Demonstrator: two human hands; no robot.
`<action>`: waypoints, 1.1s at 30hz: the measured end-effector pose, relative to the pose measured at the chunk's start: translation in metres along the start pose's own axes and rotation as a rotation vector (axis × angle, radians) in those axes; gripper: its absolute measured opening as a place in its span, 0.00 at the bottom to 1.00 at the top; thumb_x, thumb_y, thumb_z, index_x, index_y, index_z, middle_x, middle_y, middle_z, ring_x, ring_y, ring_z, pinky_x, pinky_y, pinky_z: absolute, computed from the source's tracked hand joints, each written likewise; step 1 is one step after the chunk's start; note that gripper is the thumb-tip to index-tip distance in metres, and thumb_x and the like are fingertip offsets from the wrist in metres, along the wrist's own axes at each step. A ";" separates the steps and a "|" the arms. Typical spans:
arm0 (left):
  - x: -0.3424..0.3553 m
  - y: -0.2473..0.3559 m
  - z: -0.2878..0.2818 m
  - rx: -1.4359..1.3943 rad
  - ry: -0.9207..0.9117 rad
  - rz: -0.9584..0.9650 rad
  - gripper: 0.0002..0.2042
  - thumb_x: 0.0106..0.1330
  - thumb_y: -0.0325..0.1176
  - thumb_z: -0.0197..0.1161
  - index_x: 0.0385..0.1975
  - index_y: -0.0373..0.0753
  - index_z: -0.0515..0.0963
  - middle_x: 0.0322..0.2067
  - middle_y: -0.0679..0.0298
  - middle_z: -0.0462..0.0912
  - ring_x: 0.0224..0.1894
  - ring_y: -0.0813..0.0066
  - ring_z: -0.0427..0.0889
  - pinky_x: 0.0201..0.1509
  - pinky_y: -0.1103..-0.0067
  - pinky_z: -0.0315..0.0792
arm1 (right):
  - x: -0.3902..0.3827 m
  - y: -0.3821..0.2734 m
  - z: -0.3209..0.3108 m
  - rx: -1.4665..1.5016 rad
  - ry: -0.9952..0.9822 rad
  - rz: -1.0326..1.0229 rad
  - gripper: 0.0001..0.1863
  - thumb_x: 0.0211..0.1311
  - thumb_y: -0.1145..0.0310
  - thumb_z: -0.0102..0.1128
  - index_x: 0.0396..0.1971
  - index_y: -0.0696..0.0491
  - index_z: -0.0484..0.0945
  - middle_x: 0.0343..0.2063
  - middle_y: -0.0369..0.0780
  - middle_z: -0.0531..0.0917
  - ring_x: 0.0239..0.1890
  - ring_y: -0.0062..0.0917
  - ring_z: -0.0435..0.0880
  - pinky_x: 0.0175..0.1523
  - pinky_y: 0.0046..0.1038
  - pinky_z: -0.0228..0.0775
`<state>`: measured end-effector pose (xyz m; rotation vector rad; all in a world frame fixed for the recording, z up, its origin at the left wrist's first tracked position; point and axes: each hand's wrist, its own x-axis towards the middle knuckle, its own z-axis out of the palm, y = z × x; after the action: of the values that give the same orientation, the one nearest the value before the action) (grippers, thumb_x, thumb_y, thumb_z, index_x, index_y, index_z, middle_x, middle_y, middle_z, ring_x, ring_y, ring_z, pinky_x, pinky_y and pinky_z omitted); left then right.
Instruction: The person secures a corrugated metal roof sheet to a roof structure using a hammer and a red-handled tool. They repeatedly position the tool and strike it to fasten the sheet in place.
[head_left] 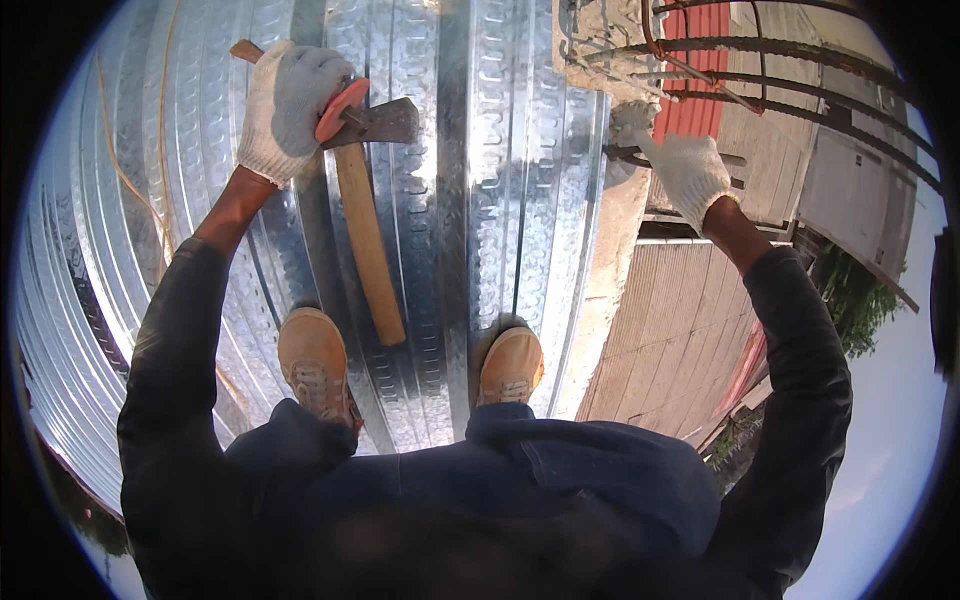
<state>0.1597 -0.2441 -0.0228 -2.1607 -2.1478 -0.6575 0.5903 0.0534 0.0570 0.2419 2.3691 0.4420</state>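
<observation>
Steady the red-guarded blade [396, 120] your left hand [290, 108] grips, though whether your right hand [692, 180], near the concrete [624, 215], holds anything is unclear

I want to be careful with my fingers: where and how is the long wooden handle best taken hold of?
Probably across the lower half of the long wooden handle, from the person's right. It is straight and slim; its lower end shows uncovered and points toward the shoes, while the upper end nears the metal blade.

A wooden handle [245, 50], red disc [345, 106] and metal head [393, 122] jut from the left hand [290, 108].
</observation>
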 end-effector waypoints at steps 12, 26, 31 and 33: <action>-0.012 -0.016 0.004 0.037 -0.029 -0.007 0.23 0.49 0.39 0.80 0.45 0.40 0.85 0.49 0.59 0.87 0.53 0.50 0.83 0.62 0.59 0.73 | 0.043 0.013 -0.010 -0.004 -0.240 -0.077 0.33 0.72 0.75 0.67 0.76 0.47 0.72 0.34 0.41 0.88 0.39 0.41 0.93 0.44 0.46 0.84; -0.012 -0.018 0.007 0.052 -0.024 0.001 0.24 0.52 0.41 0.79 0.50 0.41 0.87 0.51 0.59 0.89 0.55 0.50 0.84 0.66 0.57 0.74 | 0.059 0.022 0.001 0.928 -0.787 0.174 0.17 0.72 0.65 0.63 0.52 0.61 0.85 0.34 0.46 0.91 0.32 0.30 0.91 0.38 0.38 0.82; -0.019 -0.023 0.008 0.021 -0.086 -0.081 0.28 0.49 0.39 0.80 0.54 0.42 0.86 0.54 0.58 0.88 0.60 0.47 0.83 0.73 0.56 0.71 | 0.071 0.037 -0.004 1.410 -0.954 0.312 0.18 0.72 0.63 0.68 0.50 0.65 0.85 0.39 0.50 0.93 0.41 0.33 0.96 0.41 0.38 0.88; -0.018 -0.019 0.013 0.063 -0.012 -0.049 0.25 0.53 0.43 0.80 0.52 0.41 0.88 0.53 0.58 0.88 0.57 0.49 0.83 0.67 0.57 0.73 | 0.072 0.060 -0.016 1.534 -1.095 0.336 0.19 0.76 0.62 0.72 0.56 0.61 0.87 0.45 0.49 0.94 0.47 0.35 0.97 0.46 0.43 0.95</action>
<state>0.1456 -0.2559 -0.0454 -2.0928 -2.2028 -0.5724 0.5298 0.1255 0.0468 1.1757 1.0938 -1.1737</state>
